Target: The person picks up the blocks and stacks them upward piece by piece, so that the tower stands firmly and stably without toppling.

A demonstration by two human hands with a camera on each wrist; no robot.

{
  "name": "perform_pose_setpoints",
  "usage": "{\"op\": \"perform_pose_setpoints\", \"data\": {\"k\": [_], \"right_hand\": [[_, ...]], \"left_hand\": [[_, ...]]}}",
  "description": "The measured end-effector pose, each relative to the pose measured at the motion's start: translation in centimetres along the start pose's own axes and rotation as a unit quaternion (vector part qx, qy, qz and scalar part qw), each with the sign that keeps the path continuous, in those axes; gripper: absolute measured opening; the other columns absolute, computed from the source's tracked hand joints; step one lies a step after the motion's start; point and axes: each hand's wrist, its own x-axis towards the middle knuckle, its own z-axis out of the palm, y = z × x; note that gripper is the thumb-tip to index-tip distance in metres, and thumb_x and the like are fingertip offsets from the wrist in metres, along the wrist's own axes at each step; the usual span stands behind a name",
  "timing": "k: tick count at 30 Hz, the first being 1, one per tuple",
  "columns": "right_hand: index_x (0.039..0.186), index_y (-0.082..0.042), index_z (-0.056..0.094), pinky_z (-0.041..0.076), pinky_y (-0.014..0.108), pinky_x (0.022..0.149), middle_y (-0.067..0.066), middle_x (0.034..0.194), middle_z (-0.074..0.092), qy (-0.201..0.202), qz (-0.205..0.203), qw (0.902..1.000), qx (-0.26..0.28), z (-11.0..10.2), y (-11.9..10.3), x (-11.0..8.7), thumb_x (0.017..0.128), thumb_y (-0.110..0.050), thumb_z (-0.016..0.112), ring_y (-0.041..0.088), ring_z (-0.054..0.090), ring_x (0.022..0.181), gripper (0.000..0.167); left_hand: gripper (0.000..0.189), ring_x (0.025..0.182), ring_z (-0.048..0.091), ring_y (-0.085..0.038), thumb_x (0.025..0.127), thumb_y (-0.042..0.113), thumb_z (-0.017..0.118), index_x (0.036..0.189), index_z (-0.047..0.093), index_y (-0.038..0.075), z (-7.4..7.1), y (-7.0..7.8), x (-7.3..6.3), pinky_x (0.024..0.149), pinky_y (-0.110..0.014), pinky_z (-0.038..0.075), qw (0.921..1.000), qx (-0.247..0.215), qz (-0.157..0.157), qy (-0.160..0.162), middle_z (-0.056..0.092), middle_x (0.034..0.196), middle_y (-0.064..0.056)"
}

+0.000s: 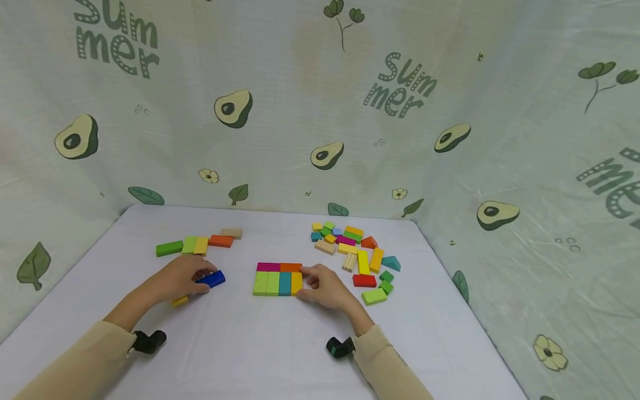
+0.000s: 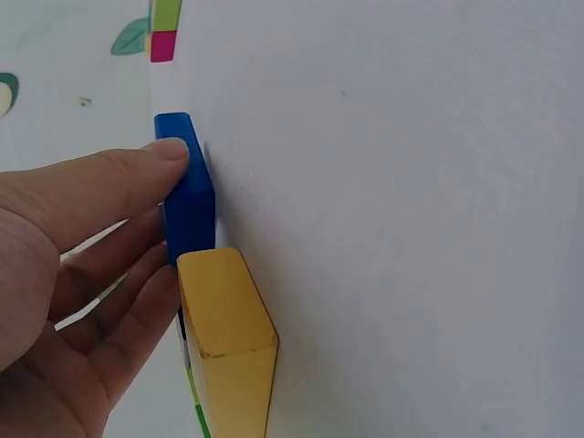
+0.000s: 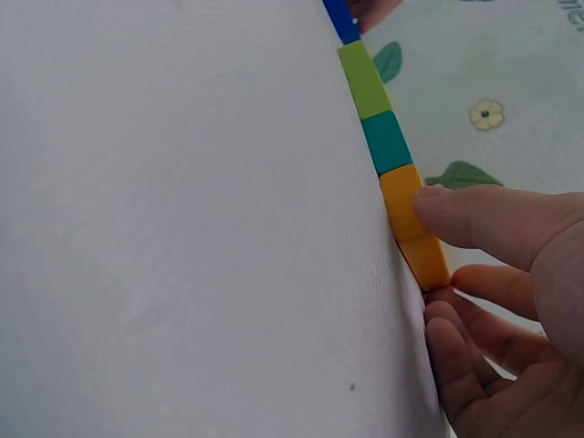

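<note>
My left hand (image 1: 177,278) pinches a blue block (image 1: 214,279) between thumb and fingers, left of the block arrangement. In the left wrist view a yellow block (image 2: 233,315) is close beside that hand. Flat on the table, the arrangement has two lime blocks (image 1: 266,283), a teal block (image 1: 285,284) and an orange-yellow block (image 1: 296,283) in front of a magenta block (image 1: 268,267) and an orange block (image 1: 290,268). My right hand (image 1: 325,286) holds the arrangement's right end, its thumb and fingers on the orange-yellow block; the far fingertip contact is unclear.
At the back left lie a green block (image 1: 169,248), a red-orange block (image 1: 220,240) and a few others. A loose group of coloured blocks, including a red block (image 1: 364,280) and a teal triangle (image 1: 391,263), spreads right of my right hand. Printed cloth (image 1: 280,183) hangs behind the table.
</note>
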Motion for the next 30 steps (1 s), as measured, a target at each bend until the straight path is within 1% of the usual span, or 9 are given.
{"op": "perform_pose_setpoints", "data": {"k": [5,10,12,15,19,24,27,30], "right_hand": [[0.152,-0.013,0.059,0.055,0.025,0.089,0.0,0.117,0.063,0.0,0.002,1.0,0.001,0.0,0.0,0.1,0.095,-0.029,0.083,0.015,0.059,0.103,0.064],[0.152,-0.012,0.059,0.056,0.026,0.091,0.0,0.121,0.064,-0.003,0.0,1.0,0.002,0.0,-0.1,0.0,0.095,-0.031,0.083,0.016,0.06,0.105,0.065],[0.153,-0.012,0.059,0.056,0.027,0.092,0.0,0.121,0.064,-0.004,0.003,1.0,0.003,0.0,-0.2,-0.1,0.095,-0.032,0.082,0.016,0.06,0.106,0.065],[0.153,-0.012,0.059,0.055,0.028,0.092,-0.001,0.121,0.064,-0.007,0.007,0.9999,0.004,-0.2,-0.3,-0.4,0.096,-0.031,0.082,0.016,0.059,0.107,0.065],[0.151,-0.01,0.059,0.054,0.03,0.093,0.0,0.121,0.064,-0.015,0.001,0.9999,0.0,-0.4,-0.5,-0.6,0.095,-0.029,0.082,0.018,0.057,0.107,0.063],[0.152,-0.012,0.06,0.054,0.03,0.096,0.0,0.125,0.063,-0.026,-0.005,0.9996,-0.009,-0.4,-0.5,-0.7,0.096,-0.031,0.081,0.017,0.057,0.109,0.063],[0.152,-0.013,0.059,0.055,0.031,0.098,0.001,0.127,0.063,-0.029,-0.005,0.9995,-0.011,-0.4,-0.4,-0.7,0.096,-0.032,0.081,0.017,0.057,0.11,0.063],[0.153,-0.014,0.059,0.055,0.032,0.097,0.001,0.128,0.063,-0.028,-0.002,0.9995,-0.012,-0.4,-0.3,-0.7,0.096,-0.032,0.081,0.017,0.057,0.11,0.064]], "left_hand": [[0.038,0.099,0.066,-0.02,0.089,0.018,0.088,0.124,0.076,0.011,0.0,0.1,-0.1,0.089,-0.048,0.062,0.9998,-0.006,0.02,-0.006,0.072,0.107,0.002],[0.036,0.101,0.066,-0.019,0.09,0.015,0.086,0.125,0.076,0.013,0.2,0.5,0.0,0.09,-0.046,0.062,0.9996,-0.019,0.019,-0.009,0.072,0.107,0.003],[0.036,0.101,0.066,-0.018,0.09,0.016,0.086,0.125,0.076,0.014,0.2,0.6,0.0,0.09,-0.044,0.061,0.9996,-0.019,0.018,-0.012,0.071,0.106,0.005],[0.037,0.101,0.065,-0.017,0.091,0.017,0.086,0.126,0.076,0.015,0.4,0.8,0.2,0.089,-0.041,0.06,0.9994,-0.017,0.029,-0.012,0.07,0.106,0.006],[0.037,0.102,0.064,-0.015,0.091,0.018,0.085,0.127,0.076,0.017,0.5,1.3,0.4,0.088,-0.035,0.06,0.999,-0.02,0.04,-0.008,0.069,0.107,0.007],[0.037,0.101,0.066,-0.013,0.091,0.019,0.085,0.127,0.076,0.019,0.9,2.8,0.8,0.085,-0.029,0.06,0.998,-0.031,0.053,-0.01,0.07,0.109,0.007],[0.037,0.097,0.064,-0.01,0.091,0.018,0.085,0.127,0.077,0.02,1.4,4.2,1.3,0.082,-0.025,0.06,0.9965,-0.029,0.078,-0.003,0.069,0.107,0.009],[0.036,0.093,0.061,-0.007,0.091,0.018,0.085,0.126,0.077,0.021,2.2,6.0,1.9,0.079,-0.022,0.058,0.9936,-0.017,0.112,0.0,0.068,0.106,0.011]]}}
